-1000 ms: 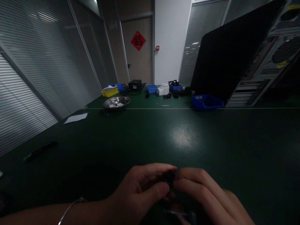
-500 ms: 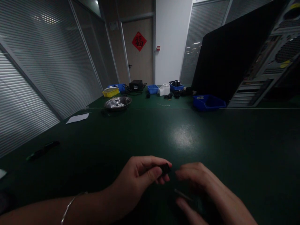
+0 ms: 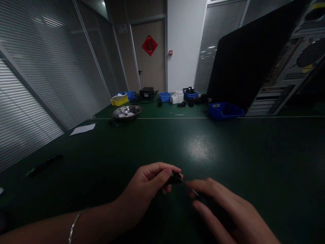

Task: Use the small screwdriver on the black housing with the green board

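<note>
Fingers [image 3: 162, 176] of the left hand [image 3: 147, 189] pinch a small black part [image 3: 174, 178] between thumb and forefinger, just above the dark green tabletop [image 3: 203, 149] at the near edge. The right hand [image 3: 223, 213] holds a thin dark tool with a slim metal shaft [image 3: 189, 187], its fingers curled round the handle and its tip touching the black part. A second ago both hands were bunched together over the part and hid it; now they have drawn a little apart and risen, so the part and the shaft show plainly, which suggests the work on the part has passed from fumbling for a hold to working the tip against it. What the part is, and whether the tip sits in a slot or only against it, is too dark to tell; the tool's handle is hidden under the right hand. A thin silver bracelet [image 3: 73, 225] circles the left wrist. Farther off at left lie a dark pen-like stick [image 3: 44, 164] and a white sheet of paper [image 3: 82, 129]. Beyond stand a round steel bowl [image 3: 127, 111], a blue plastic bin [image 3: 223, 110] and an open computer case [image 3: 286, 67], cut off at the right edge.
</note>
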Demonstrator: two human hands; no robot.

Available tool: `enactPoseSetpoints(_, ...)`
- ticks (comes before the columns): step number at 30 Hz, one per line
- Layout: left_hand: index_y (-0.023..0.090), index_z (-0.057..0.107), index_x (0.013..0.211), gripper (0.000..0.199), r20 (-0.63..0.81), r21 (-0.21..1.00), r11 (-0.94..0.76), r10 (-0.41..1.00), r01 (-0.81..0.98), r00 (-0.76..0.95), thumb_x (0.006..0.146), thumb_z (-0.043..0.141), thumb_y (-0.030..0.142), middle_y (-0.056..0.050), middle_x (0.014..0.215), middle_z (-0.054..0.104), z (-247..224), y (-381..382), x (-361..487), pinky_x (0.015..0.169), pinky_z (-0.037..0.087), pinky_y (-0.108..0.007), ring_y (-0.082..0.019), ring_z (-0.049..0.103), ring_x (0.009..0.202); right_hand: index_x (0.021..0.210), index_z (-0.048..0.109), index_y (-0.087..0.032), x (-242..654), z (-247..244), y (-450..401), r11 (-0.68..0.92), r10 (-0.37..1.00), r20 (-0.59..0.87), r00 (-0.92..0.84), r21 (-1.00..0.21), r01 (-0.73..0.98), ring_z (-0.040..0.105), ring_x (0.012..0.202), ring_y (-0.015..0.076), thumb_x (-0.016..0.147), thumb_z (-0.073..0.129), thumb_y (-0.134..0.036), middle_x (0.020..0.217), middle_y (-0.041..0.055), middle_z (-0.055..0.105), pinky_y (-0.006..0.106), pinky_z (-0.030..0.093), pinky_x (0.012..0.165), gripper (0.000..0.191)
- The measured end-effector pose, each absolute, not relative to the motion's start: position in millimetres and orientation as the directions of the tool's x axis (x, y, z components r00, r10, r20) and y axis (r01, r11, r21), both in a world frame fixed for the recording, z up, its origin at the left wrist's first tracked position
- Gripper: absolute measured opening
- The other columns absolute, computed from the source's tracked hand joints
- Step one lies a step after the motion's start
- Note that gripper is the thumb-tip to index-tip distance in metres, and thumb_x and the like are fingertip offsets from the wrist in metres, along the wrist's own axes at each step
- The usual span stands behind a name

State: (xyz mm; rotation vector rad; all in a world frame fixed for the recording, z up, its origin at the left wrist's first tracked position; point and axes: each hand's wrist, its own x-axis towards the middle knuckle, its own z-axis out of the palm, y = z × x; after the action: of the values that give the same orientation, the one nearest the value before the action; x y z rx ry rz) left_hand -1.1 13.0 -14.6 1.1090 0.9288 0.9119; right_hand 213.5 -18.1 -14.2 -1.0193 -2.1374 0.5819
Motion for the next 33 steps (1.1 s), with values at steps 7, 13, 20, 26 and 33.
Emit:
enactPoseSetpoints(7, 0.020, 0.074, 0.104, 0.022, 0.006, 0.998, 0.017, 0.909, -0.053, 0.417, 0.084, 0.070, 0.027, -0.004, 0.099, 0.067, -9.6, 10.0, -1.9, 0.080, 0.045, -0.029, -0.016, 0.059, 0.087, 0.121, 0.056, -0.036, 213.3, -12.7, -16.6, 0.618, 0.775, 0.390, -0.498, -0.636, 0.462, 0.072, 0.091, 0.0117, 0.090, 0.056, -0.010, 0.105, -0.0040, 0.070, 0.016, 0.058, 0.078, 0.040)
enactPoseSetpoints(13, 0.019, 0.071, 0.097, 0.016, -0.029, 0.999, 0.011, 0.933, 0.053, 0.359, 0.082, 0.069, 0.015, -0.003, 0.094, 0.070, -1.7, 6.8, 0.4, 0.086, 0.046, -0.031, -0.019, 0.063, 0.093, 0.122, 0.058, -0.034, 212.6, -14.0, -14.9, 0.588, 0.792, 0.318, -0.521, -0.627, 0.511, 0.072, 0.086, 0.0147, 0.092, 0.054, -0.014, 0.104, -0.0007, 0.070, 0.022, 0.060, 0.071, 0.036)
enactPoseSetpoints(20, 0.018, 0.075, 0.094, 0.016, 0.006, 0.996, -0.039, 0.925, 0.077, 0.381, 0.080, 0.070, 0.013, -0.002, 0.088, 0.069, -2.3, 5.5, 0.0, 0.079, 0.047, -0.029, -0.017, 0.062, 0.084, 0.120, 0.059, -0.034, 213.6, -12.8, -15.9, 0.580, 0.795, 0.319, -0.515, -0.646, 0.496, 0.072, 0.088, 0.0146, 0.092, 0.055, -0.014, 0.103, -0.0010, 0.070, 0.021, 0.060, 0.073, 0.035)
enactPoseSetpoints(26, 0.017, 0.077, 0.090, 0.016, -0.124, 0.968, 0.209, 0.880, -0.140, 0.458, 0.076, 0.074, 0.011, 0.000, 0.072, 0.071, -8.2, 6.7, 1.8, 0.068, 0.049, -0.024, -0.011, 0.062, 0.065, 0.120, 0.057, -0.035, 211.0, -12.8, -13.6, 0.592, 0.766, 0.341, -0.545, -0.705, 0.391, 0.071, 0.087, 0.0126, 0.091, 0.055, -0.011, 0.102, -0.0032, 0.070, 0.019, 0.059, 0.076, 0.037)
enactPoseSetpoints(33, 0.016, 0.075, 0.091, 0.015, -0.115, 0.947, 0.243, 0.867, -0.211, 0.485, 0.076, 0.077, 0.016, -0.002, 0.079, 0.072, -10.9, 7.9, 2.1, 0.073, 0.049, -0.026, -0.012, 0.063, 0.071, 0.114, 0.061, -0.032, 210.4, -12.6, -17.0, 0.595, 0.779, 0.385, -0.495, -0.705, 0.387, 0.073, 0.084, 0.0130, 0.089, 0.058, -0.010, 0.097, -0.0023, 0.073, 0.018, 0.060, 0.073, 0.033)
